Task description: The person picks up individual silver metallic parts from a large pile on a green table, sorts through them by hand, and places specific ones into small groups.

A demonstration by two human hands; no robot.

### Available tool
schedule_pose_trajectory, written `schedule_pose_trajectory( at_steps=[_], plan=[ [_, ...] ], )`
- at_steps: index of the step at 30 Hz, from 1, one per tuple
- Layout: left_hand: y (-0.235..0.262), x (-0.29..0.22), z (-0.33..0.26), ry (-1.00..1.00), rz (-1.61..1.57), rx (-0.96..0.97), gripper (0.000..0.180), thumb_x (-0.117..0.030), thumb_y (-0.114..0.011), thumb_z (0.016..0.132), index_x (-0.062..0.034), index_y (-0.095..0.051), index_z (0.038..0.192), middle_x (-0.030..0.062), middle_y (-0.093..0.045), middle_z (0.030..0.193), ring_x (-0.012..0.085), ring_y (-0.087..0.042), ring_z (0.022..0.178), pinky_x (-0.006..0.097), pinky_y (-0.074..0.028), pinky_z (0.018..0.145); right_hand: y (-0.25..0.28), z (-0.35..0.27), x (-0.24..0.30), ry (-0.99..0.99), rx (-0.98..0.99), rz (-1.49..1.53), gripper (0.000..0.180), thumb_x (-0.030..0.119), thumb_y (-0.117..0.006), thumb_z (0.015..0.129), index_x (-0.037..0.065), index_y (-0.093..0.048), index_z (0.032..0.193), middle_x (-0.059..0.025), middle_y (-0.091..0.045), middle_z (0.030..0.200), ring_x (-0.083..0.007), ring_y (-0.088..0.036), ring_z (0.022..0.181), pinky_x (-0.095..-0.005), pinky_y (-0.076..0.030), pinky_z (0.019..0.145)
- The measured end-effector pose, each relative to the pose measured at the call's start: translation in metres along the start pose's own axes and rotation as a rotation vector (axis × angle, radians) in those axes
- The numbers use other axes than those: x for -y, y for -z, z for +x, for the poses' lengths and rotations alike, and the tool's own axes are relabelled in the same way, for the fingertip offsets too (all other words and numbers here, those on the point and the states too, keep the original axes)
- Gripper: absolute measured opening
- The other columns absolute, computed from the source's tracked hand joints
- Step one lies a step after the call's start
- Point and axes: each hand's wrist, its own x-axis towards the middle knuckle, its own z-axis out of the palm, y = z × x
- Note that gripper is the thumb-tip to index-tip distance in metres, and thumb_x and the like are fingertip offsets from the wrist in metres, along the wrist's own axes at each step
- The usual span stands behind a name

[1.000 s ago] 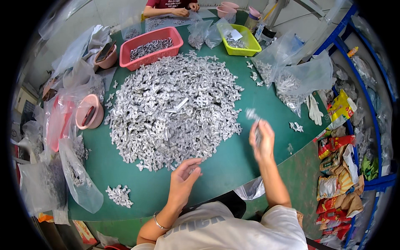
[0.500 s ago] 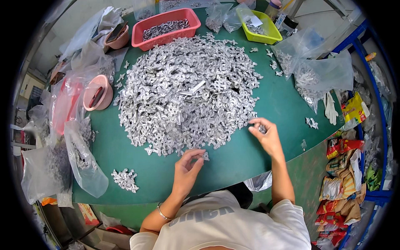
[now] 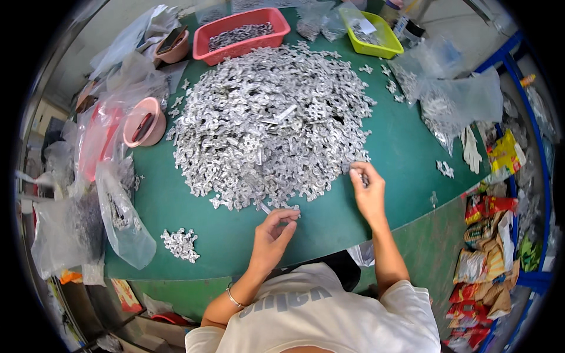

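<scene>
A big heap of small silver-grey cast metal parts (image 3: 259, 135), many with rounded lobes, covers the middle of the green table. At its near edge my left hand (image 3: 271, 240) is closed, thumb and fingers drawn together, with a bit of a metal part (image 3: 298, 213) showing at the fingertips. A pale thin strip (image 3: 265, 207) lies just beyond its knuckles. My right hand (image 3: 369, 191) is at the heap's right near edge, fingers curled around small metal parts (image 3: 365, 180). Its thumb and index finger meet close to another part (image 3: 346, 168) at the heap's rim.
A small separate pile (image 3: 180, 245) of parts lies at the near left. Behind the heap stand a red basket (image 3: 241, 52) and a yellow-green basket (image 3: 376, 50). A pink bowl (image 3: 154, 130) and plastic bags (image 3: 120, 217) line the left; filled bags (image 3: 441, 112) and a white glove (image 3: 470, 150) lie right.
My right hand has moved slightly left and closed its fingertips beside the heap's edge. My left hand has shifted slightly right, and the part at its fingertips shows less. The whole view has shifted slightly.
</scene>
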Motion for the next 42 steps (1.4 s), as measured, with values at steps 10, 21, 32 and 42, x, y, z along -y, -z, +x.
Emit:
schedule_pose_trajectory(
  at_steps=[10,21,32,42],
  plan=[
    [-0.011,0.004,-0.01,0.09,0.034,0.05,0.02,0.0,-0.053,0.083,0.0024,-0.056,0.102,0.0046,-0.055,0.095,0.0106,-0.052,0.089,0.023,-0.044,0.077,0.158,-0.123,-0.109,-0.3,-0.01,1.387,0.021,0.021,-0.045,0.09,0.0,-0.045,0.085,-0.0123,-0.045,0.081,-0.0114,-0.039,0.049,-0.0182,-0.029,0.032],
    [-0.014,0.005,-0.029,0.085,0.138,0.046,0.02,0.002,-0.052,0.083,0.0026,-0.056,0.103,0.0056,-0.055,0.094,0.0114,-0.053,0.089,0.023,-0.045,0.077,0.117,-0.237,-0.339,-1.076,-0.864,1.181,0.008,0.016,-0.056,0.077,0.009,-0.054,0.077,-0.0092,-0.054,0.074,-0.021,-0.053,0.066,-0.0365,-0.047,0.06],
    [0.018,0.037,-0.03,-0.253,0.768,-0.276,0.036,0.006,-0.058,0.073,-0.0021,-0.051,0.107,0.0085,-0.051,0.095,0.0167,-0.05,0.084,0.025,-0.043,0.068,0.068,-0.159,-0.186,-0.259,-0.949,-0.37,0.023,0.005,-0.053,0.081,-0.003,-0.052,0.103,-0.0135,-0.053,0.106,-0.0216,-0.051,0.094,-0.032,-0.041,0.08],
    [0.014,0.026,-0.035,-0.305,0.814,-0.255,0.035,0.002,-0.06,0.073,-0.0027,-0.051,0.107,0.0131,-0.049,0.101,0.0257,-0.05,0.091,0.032,-0.041,0.077,-0.062,-0.091,0.018,0.444,0.145,-0.347,0.023,0.007,-0.067,0.066,0.001,-0.059,0.087,-0.0096,-0.056,0.084,-0.0264,-0.05,0.081,-0.0354,-0.037,0.068]
  ],
)
